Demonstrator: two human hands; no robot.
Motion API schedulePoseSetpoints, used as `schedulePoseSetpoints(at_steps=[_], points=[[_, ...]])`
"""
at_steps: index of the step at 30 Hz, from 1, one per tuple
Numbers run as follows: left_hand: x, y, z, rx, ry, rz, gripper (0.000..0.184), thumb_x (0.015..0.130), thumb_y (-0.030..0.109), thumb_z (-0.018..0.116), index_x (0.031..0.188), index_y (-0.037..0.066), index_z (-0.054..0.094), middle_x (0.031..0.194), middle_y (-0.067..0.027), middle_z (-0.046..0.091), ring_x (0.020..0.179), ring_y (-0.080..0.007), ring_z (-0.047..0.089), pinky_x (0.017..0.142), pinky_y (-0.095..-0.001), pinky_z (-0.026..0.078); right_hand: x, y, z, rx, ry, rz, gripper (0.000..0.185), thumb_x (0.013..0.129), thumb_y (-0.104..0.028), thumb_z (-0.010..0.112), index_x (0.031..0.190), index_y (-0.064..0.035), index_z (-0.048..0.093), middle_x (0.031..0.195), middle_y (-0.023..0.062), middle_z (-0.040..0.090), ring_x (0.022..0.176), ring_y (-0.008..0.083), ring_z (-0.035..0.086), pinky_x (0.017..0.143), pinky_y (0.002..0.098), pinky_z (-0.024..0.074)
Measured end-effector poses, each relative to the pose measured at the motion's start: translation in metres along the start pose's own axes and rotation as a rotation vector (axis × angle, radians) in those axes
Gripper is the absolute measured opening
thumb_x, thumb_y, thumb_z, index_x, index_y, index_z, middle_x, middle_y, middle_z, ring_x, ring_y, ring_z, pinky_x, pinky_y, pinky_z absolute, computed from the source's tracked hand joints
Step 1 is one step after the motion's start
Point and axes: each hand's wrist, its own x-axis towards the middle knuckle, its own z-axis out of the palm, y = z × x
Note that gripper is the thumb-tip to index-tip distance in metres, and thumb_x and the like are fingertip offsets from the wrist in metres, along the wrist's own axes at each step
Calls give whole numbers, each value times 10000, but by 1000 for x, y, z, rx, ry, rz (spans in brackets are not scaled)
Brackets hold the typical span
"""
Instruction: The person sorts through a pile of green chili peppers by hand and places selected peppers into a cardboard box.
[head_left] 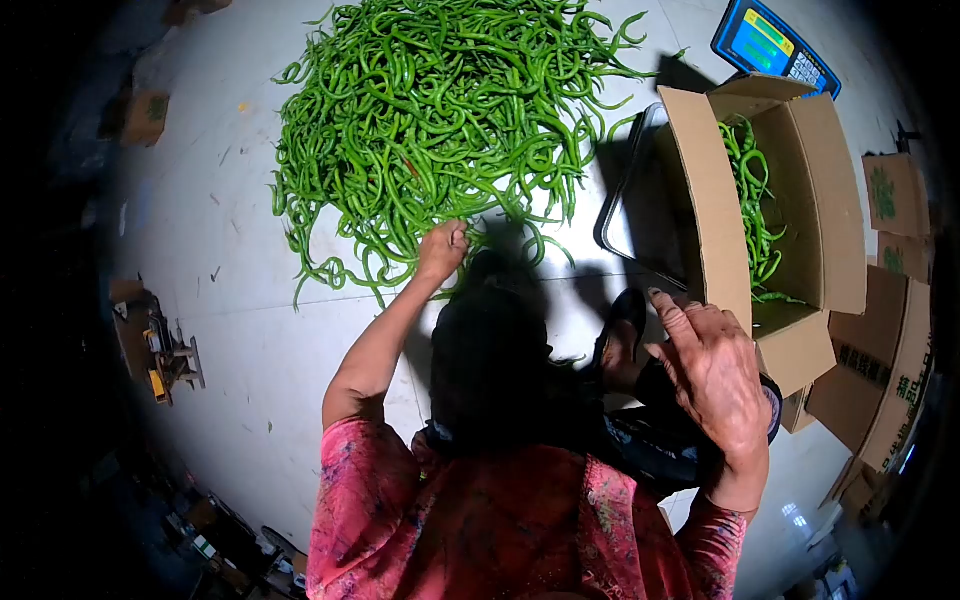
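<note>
Hundreds of green chillies [430, 110]: lay heaped ahead of my knees on the pale tiled floor [235, 230], curled and tangled, their long axes running every way.
Left hand [443, 252]: was the nearer one, right at the heap's near edge, with chillies just beyond the knuckles and to both sides; my fingers were curled in narrow, and I could not tell whether they held one.
Right hand [718, 375]: hung by the near left corner of the cardboard carton [705, 190], index finger and thumb apart, nothing visible between them; whether it touched the cardboard I could not tell.
Carton: stood right of the heap, its long axis running away from me, flaps up, with more chillies [750, 180] inside toward the left wall.
Scale display [768, 48]: stood past the carton's far edge.
Floor between: carried shadow and a dark-rimmed flat thing [604, 225] I could not identify, with my shoe [628, 308] nearer me.
Room: printed boxes [865, 375] stood beyond the carton's right edge.
</note>
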Motion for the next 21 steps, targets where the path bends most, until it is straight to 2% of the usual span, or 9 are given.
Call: schedulePoseSetpoints(at_steps=[3,4,7,8,11,15,16,19,21], points=[[20,13,12,152,-96,97,207,779,147,601,971,77,635,923,-205,629,888,-396,596,768,-451,484,2,1,1,33,-2,-9,455,777,-95,683,1205,-3,559,904,181,602,840,366,579,779,430,469],[26,11,24,85,-37,150,295,752,143,631,1039,73,616,957,-199,612,927,-392,582,787,-462,474,2,2,2,26,-13,-4,459,769,-93,687,1200,-2,562,897,177,599,839,363,578,780,428,468],[44,21,49,71,82,307,413,722,141,669,1117,62,580,993,-198,602,958,-392,568,818,-470,461,4,3,-1,47,-31,3,467,759,-97,692,1198,-2,563,886,171,596,837,360,579,780,423,465],[54,25,53,32,-33,206,499,708,140,688,1178,64,538,1033,-208,589,969,-409,554,833,-481,453,5,2,-1,42,-8,6,480,748,-97,699,1199,-3,562,877,165,593,830,351,579,775,416,463],[84,11,82,78,158,413,506,731,169,685,1192,25,531,1013,-215,607,958,-403,582,836,-455,467,5,5,-4,40,-42,40,486,748,-93,698,1207,-7,560,880,161,594,832,339,582,774,406,465],[119,62,67,58,218,168,566,714,151,701,1215,-21,500,1003,-251,609,965,-415,584,843,-460,466,4,9,-3,58,-5,22,495,749,-112,704,1211,-11,559,958,146,622,853,319,594,776,388,471],[129,74,61,91,223,29,606,704,157,723,1233,-19,486,1044,-259,595,989,-424,563,868,-464,452,4,10,-3,48,-20,18,492,748,-128,708,1201,-2,563,1009,144,629,868,316,599,782,394,471],[163,76,55,176,343,165,619,703,156,700,1244,-12,451,1063,-278,543,1008,-435,505,894,-491,405,2,17,-6,36,-90,10,530,760,-105,669,1262,-4,535,1119,147,608,908,273,599,801,375,461],[183,82,53,223,387,254,642,691,157,719,1247,-11,445,1106,-254,524,1054,-415,467,922,-481,384,2,19,-9,37,-100,18,585,756,-129,675,1300,2,506,1131,134,599,929,259,591,783,365,455]])
